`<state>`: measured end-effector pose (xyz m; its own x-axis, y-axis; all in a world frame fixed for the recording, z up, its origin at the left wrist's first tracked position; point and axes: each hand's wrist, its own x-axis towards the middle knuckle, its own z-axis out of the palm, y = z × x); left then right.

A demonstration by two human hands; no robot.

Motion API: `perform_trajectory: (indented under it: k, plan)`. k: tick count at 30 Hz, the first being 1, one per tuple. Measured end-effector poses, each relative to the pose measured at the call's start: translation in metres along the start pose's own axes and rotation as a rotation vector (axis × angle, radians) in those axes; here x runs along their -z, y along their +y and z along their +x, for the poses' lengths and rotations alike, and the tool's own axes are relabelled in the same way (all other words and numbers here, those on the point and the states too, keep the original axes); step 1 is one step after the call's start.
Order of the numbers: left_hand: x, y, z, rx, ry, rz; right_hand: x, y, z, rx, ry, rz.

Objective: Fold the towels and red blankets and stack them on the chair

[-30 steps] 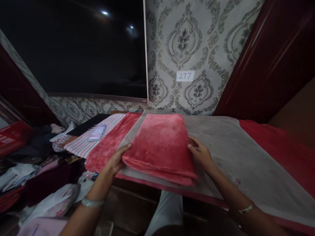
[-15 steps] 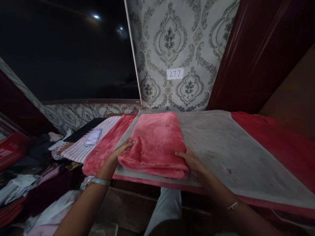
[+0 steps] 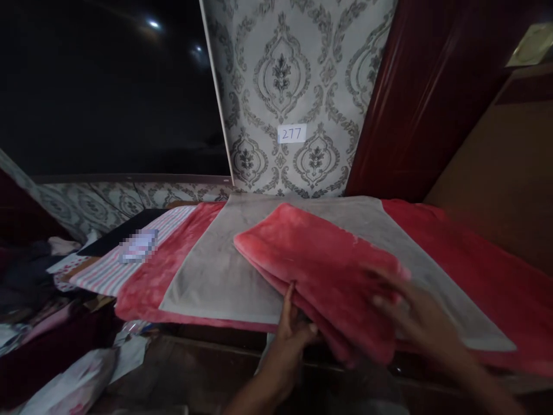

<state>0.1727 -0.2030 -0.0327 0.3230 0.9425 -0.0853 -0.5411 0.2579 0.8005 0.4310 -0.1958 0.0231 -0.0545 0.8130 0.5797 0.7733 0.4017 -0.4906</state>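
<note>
A thick folded red fleece blanket (image 3: 311,259) lies turned at an angle over the grey panel (image 3: 207,276) of a larger spread-out red and grey cloth. Its near corner hangs past the front edge. My left hand (image 3: 291,328) is closed on the blanket's near left edge, fingers at the fold and thumb below. At the right end, my right hand (image 3: 415,311) grips the blanket with its fingers over the top. That hand is blurred by motion, and its underside is hidden.
Left on the surface lie a striped cloth (image 3: 95,276) and a pixelated flat object (image 3: 139,246). A dark screen (image 3: 108,92) and patterned wall stand behind. Piled clothes and bags (image 3: 73,380) fill the lower left. A dark red panel (image 3: 401,104) rises at right.
The folded blanket has turned from facing me squarely to a slant and shifted right and nearer. Both hands moved right with it; my left hand now holds its near edge. The view shifted right.
</note>
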Motion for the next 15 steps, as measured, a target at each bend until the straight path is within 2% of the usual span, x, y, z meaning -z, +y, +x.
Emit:
perform_trajectory:
  k: [2,4,6,9,10,13,15]
  plan:
    - [0.018,0.012,0.003,0.000,0.043,0.049,-0.030,-0.028,-0.040,0.205,-0.075,-0.059]
    - [0.038,0.036,0.011,0.021,0.072,0.137,-0.053,-0.042,-0.065,0.274,-0.073,-0.138]
    - [0.057,0.066,0.027,-0.033,0.133,0.235,-0.066,-0.040,-0.076,0.266,-0.008,-0.184]
    - [0.080,0.111,0.061,-0.246,0.304,0.308,-0.071,-0.023,-0.076,0.230,0.085,-0.181]
    - [0.084,0.124,0.074,-0.264,0.345,0.332,-0.070,-0.018,-0.075,0.239,0.095,-0.173]
    - [0.091,0.150,0.112,-0.140,0.358,0.457,-0.061,-0.014,-0.068,0.306,0.086,-0.141]
    - [0.089,0.161,0.134,-0.130,0.365,0.506,-0.053,-0.020,-0.060,0.284,0.101,-0.118]
